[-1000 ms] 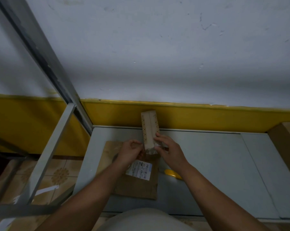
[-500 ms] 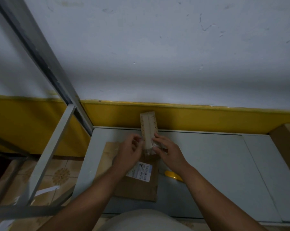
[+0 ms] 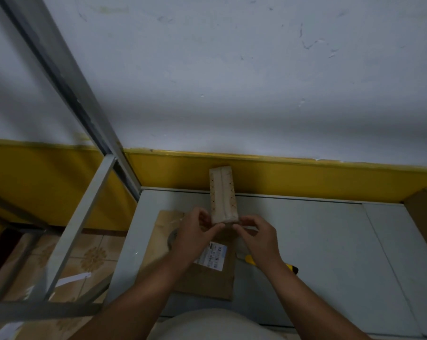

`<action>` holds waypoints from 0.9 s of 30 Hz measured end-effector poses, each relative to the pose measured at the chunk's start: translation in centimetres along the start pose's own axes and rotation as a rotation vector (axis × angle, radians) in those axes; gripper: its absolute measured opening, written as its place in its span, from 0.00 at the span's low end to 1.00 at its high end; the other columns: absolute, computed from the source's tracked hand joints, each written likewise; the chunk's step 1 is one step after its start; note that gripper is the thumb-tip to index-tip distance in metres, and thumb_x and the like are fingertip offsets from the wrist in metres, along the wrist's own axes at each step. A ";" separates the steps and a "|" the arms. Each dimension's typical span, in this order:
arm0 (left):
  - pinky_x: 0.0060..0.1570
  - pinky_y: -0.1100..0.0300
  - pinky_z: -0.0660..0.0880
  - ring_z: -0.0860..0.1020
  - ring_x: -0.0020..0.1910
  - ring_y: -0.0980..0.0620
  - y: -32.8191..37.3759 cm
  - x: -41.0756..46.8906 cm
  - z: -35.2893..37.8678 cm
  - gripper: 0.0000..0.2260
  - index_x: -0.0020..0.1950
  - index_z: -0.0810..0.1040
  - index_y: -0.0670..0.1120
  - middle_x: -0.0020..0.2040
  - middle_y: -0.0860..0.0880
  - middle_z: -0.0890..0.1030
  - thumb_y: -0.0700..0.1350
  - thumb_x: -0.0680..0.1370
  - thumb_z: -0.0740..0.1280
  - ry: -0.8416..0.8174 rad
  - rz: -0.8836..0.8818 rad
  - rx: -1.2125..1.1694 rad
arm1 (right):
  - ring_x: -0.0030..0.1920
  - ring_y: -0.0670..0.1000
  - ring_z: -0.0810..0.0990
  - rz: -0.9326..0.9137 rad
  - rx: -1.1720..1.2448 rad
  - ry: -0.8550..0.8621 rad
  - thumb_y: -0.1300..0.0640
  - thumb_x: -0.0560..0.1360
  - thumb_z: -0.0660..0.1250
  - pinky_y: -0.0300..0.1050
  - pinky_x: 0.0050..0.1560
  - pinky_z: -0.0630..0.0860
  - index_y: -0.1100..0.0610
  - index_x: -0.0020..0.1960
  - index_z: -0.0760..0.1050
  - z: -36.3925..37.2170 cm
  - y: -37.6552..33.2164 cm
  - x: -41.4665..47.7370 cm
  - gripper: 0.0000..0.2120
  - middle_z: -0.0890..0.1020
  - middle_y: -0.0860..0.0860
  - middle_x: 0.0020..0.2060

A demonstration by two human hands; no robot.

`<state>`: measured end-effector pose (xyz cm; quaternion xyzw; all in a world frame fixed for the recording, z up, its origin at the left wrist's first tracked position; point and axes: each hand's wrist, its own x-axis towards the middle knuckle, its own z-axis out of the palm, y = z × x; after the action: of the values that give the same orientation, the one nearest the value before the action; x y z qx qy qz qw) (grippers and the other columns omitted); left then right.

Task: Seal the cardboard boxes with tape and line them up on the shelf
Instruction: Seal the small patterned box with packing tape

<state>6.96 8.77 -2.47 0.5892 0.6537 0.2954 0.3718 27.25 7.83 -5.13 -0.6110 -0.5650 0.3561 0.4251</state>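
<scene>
A small narrow cardboard box [image 3: 222, 193] stands tilted up over the grey shelf [image 3: 318, 241], its taped seam facing me. My left hand [image 3: 195, 235] pinches its near lower left corner and my right hand [image 3: 259, 235] pinches the near lower right corner, thumbs almost meeting below the box. Under the hands lies a flat brown cardboard piece [image 3: 207, 278] with a white label [image 3: 213, 257]. A roll of tape [image 3: 171, 239] peeks out beside my left hand, mostly hidden.
A yellow-handled cutter [image 3: 289, 267] lies on the shelf behind my right wrist. Another cardboard box [image 3: 426, 217] sits at the right edge. Grey metal shelf posts [image 3: 72, 217] cross the left side. The yellow-and-white wall [image 3: 305, 177] runs behind the shelf.
Both hands have shifted to the box's near bottom end, thumbs coming together under it. The box stays tilted in about the same place.
</scene>
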 end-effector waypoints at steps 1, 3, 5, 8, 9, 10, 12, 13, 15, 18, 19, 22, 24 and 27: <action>0.38 0.75 0.71 0.79 0.43 0.64 0.0 -0.1 0.0 0.14 0.51 0.79 0.52 0.45 0.57 0.81 0.58 0.76 0.77 0.010 0.014 0.098 | 0.49 0.40 0.83 0.004 -0.003 0.010 0.57 0.74 0.79 0.36 0.49 0.81 0.50 0.52 0.83 0.0 0.1 0.0 0.09 0.84 0.42 0.46; 0.35 0.72 0.71 0.77 0.39 0.65 -0.2 -0.1 -0.2 0.13 0.47 0.81 0.52 0.42 0.56 0.82 0.60 0.78 0.74 -0.001 0.073 0.216 | 0.47 0.40 0.83 -0.001 -0.020 0.026 0.57 0.73 0.79 0.33 0.47 0.80 0.48 0.49 0.83 0.1 0.1 0.0 0.09 0.85 0.41 0.43; 0.38 0.68 0.73 0.79 0.39 0.62 -0.7 0.3 -0.3 0.13 0.47 0.83 0.51 0.41 0.54 0.83 0.60 0.79 0.72 -0.034 0.114 0.231 | 0.47 0.39 0.83 -0.021 -0.042 0.034 0.57 0.73 0.79 0.31 0.46 0.78 0.47 0.49 0.83 0.3 0.1 0.0 0.08 0.84 0.40 0.42; 0.43 0.52 0.80 0.81 0.38 0.57 -1.7 1.1 -0.4 0.15 0.46 0.84 0.50 0.39 0.53 0.83 0.61 0.79 0.71 -0.075 0.155 0.243 | 0.46 0.40 0.82 -0.107 -0.142 0.042 0.58 0.74 0.78 0.28 0.45 0.75 0.51 0.50 0.84 0.5 0.7 0.2 0.06 0.83 0.43 0.43; 0.43 0.50 0.80 0.80 0.37 0.56 -2.1 1.3 -0.3 0.16 0.46 0.84 0.49 0.39 0.53 0.83 0.62 0.79 0.70 -0.081 0.171 0.259 | 0.45 0.40 0.81 -0.142 -0.187 0.040 0.58 0.75 0.77 0.27 0.45 0.75 0.53 0.51 0.84 0.6 0.9 0.3 0.06 0.83 0.44 0.44; 0.42 0.50 0.80 0.80 0.37 0.55 -2.1 1.3 -0.3 0.16 0.45 0.84 0.49 0.38 0.53 0.83 0.62 0.79 0.70 -0.083 0.181 0.265 | 0.45 0.41 0.80 -0.165 -0.220 0.036 0.58 0.76 0.77 0.28 0.45 0.75 0.54 0.51 0.84 0.6 1.1 0.3 0.05 0.83 0.45 0.44; 0.40 0.53 0.79 0.78 0.35 0.56 -2.3 1.3 -0.2 0.16 0.45 0.84 0.49 0.37 0.54 0.82 0.61 0.79 0.70 -0.072 0.205 0.264 | 0.44 0.42 0.80 -0.184 -0.248 0.040 0.58 0.76 0.76 0.31 0.44 0.76 0.54 0.51 0.84 0.6 1.2 0.3 0.04 0.82 0.46 0.44; 0.38 0.55 0.78 0.77 0.34 0.56 -2.3 1.4 -0.2 0.16 0.45 0.84 0.49 0.36 0.54 0.81 0.61 0.79 0.70 -0.067 0.219 0.261 | 0.44 0.42 0.80 -0.191 -0.249 0.048 0.58 0.77 0.75 0.32 0.44 0.76 0.54 0.50 0.84 0.6 1.2 0.3 0.03 0.82 0.47 0.43; 0.37 0.55 0.76 0.75 0.33 0.57 -2.3 1.4 -0.1 0.18 0.44 0.84 0.49 0.35 0.55 0.80 0.63 0.79 0.70 -0.068 0.236 0.258 | 0.44 0.42 0.80 -0.194 -0.237 0.066 0.58 0.76 0.76 0.32 0.44 0.76 0.54 0.50 0.84 0.6 1.2 0.2 0.03 0.83 0.46 0.43; 0.37 0.55 0.78 0.77 0.33 0.59 -2.0 1.4 -0.4 0.19 0.43 0.84 0.51 0.35 0.55 0.81 0.65 0.77 0.69 -0.093 0.216 0.214 | 0.46 0.42 0.82 -0.141 -0.156 0.069 0.58 0.74 0.78 0.32 0.45 0.77 0.53 0.49 0.85 0.3 0.8 0.4 0.05 0.84 0.45 0.42; 0.38 0.55 0.79 0.79 0.35 0.59 -1.9 1.4 -0.5 0.17 0.43 0.84 0.52 0.36 0.56 0.82 0.66 0.77 0.70 -0.105 0.207 0.200 | 0.46 0.41 0.83 -0.117 -0.121 0.053 0.58 0.73 0.79 0.32 0.46 0.78 0.53 0.49 0.86 0.1 0.7 0.5 0.06 0.84 0.45 0.42; 0.45 0.59 0.82 0.82 0.43 0.63 -2.2 1.4 -0.8 0.13 0.47 0.83 0.56 0.42 0.58 0.84 0.64 0.77 0.72 -0.150 0.203 0.177 | 0.47 0.41 0.83 -0.099 -0.076 0.008 0.59 0.73 0.79 0.32 0.48 0.79 0.53 0.51 0.85 -0.2 0.3 0.5 0.08 0.85 0.46 0.45; 0.50 0.56 0.83 0.82 0.47 0.64 -2.7 1.5 -1.1 0.10 0.51 0.83 0.55 0.46 0.59 0.85 0.60 0.80 0.71 -0.179 0.250 0.157 | 0.48 0.41 0.83 -0.105 -0.080 0.016 0.59 0.74 0.78 0.34 0.48 0.80 0.54 0.52 0.85 -0.3 0.3 0.4 0.08 0.85 0.46 0.46; 0.53 0.54 0.82 0.81 0.50 0.62 -3.4 1.5 -1.7 0.03 0.54 0.82 0.55 0.49 0.58 0.83 0.51 0.83 0.69 -0.217 0.311 0.140 | 0.50 0.41 0.83 -0.105 -0.100 -0.008 0.61 0.77 0.75 0.35 0.50 0.80 0.54 0.55 0.84 -0.6 0.3 0.4 0.08 0.84 0.46 0.47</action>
<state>3.60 9.87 -4.55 0.7360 0.5298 0.2378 0.3478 27.99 8.13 -5.13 -0.5995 -0.6151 0.3073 0.4097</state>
